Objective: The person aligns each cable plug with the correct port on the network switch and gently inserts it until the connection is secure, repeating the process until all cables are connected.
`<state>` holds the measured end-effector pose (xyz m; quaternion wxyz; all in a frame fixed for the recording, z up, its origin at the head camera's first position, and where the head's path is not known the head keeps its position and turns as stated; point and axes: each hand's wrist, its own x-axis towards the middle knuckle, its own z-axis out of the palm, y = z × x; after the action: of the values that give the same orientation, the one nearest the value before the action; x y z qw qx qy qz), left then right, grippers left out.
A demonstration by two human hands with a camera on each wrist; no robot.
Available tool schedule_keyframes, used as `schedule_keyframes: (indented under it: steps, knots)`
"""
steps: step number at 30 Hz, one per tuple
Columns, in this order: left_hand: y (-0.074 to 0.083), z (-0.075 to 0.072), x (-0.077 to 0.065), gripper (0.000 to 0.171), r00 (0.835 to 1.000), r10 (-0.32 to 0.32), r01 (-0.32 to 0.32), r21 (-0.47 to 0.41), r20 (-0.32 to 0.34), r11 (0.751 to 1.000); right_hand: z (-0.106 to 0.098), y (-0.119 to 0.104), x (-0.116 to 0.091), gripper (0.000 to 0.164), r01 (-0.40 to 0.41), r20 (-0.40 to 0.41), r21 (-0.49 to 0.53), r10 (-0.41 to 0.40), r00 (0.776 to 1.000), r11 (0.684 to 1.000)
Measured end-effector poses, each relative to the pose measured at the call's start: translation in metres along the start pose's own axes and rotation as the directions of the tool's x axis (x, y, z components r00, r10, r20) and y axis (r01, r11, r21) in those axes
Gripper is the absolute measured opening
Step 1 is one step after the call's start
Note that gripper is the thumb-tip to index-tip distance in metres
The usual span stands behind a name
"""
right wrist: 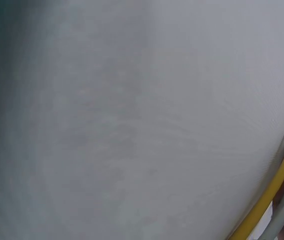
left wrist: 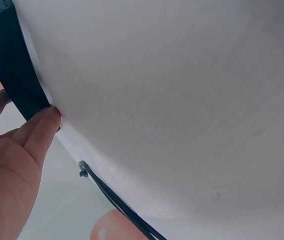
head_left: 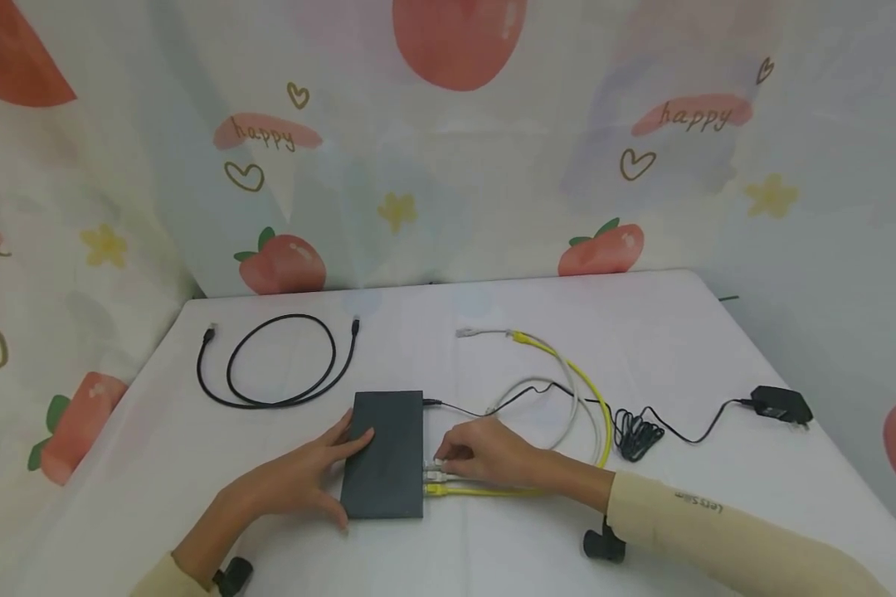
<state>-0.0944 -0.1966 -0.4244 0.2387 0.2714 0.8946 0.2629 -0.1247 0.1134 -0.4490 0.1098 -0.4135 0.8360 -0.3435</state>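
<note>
A flat black network switch (head_left: 383, 456) lies on the white table, its vent holes visible in the left wrist view. Along its left edge, my left hand (head_left: 302, 477) holds it, one finger across the top and the thumb at the near corner. My right hand (head_left: 493, 453) pinches a clear plug of a light grey network cable (head_left: 597, 431) at the right side, partly hidden by the fingers. Just nearer, a white plug (head_left: 436, 477) and the yellow network cable's plug (head_left: 436, 490) sit at the ports. A thin black power lead (head_left: 455, 406) enters the far right corner.
A coiled black cable (head_left: 284, 401) lies at the back left. The power adapter (head_left: 780, 405) rests at the right, near a bundled cord (head_left: 637, 435). Loose ends of the grey and yellow cables (head_left: 523, 337) lie behind the right hand. Patterned cloth hangs behind the table.
</note>
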Motion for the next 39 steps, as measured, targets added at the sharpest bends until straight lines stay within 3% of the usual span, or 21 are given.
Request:
schedule_keyframes:
  steps: [11, 18, 27, 32, 39]
  knots:
    - [-0.0014, -0.0004, 0.0004, 0.109, 1.0, -0.002, 0.002, -0.003, -0.001, 1.0, 0.0003, 0.0009, 0.0031, 0.01, -0.041, 0.008, 0.028, 0.041, 0.999, 0.999]
    - [0.0009, -0.0024, -0.0001, 0.109, 1.0, -0.006, 0.006, -0.023, 0.011, 1.0, 0.0032, 0.0008, 0.0038, 0.01, -0.081, -0.005, 0.097, 0.082, 0.997, 0.992]
    - [-0.0021, -0.008, -0.0014, 0.114, 0.996, 0.012, -0.009, -0.039, 0.089, 0.999, -0.0041, -0.0025, 0.0042, 0.014, -0.111, 0.061, 0.165, 0.102, 0.993, 0.98]
    - [-0.0045, -0.0057, 0.0, 0.109, 0.997, 0.02, -0.016, -0.052, 0.076, 0.999, -0.0058, -0.0025, 0.0003, 0.018, -0.151, 0.085, 0.174, 0.138, 0.987, 0.973]
    - [-0.005, -0.0038, 0.0012, 0.108, 0.998, -0.001, 0.003, -0.04, 0.056, 0.999, -0.0068, -0.0054, 0.0016, 0.008, -0.222, 0.083, 0.147, 0.212, 0.974, 0.964]
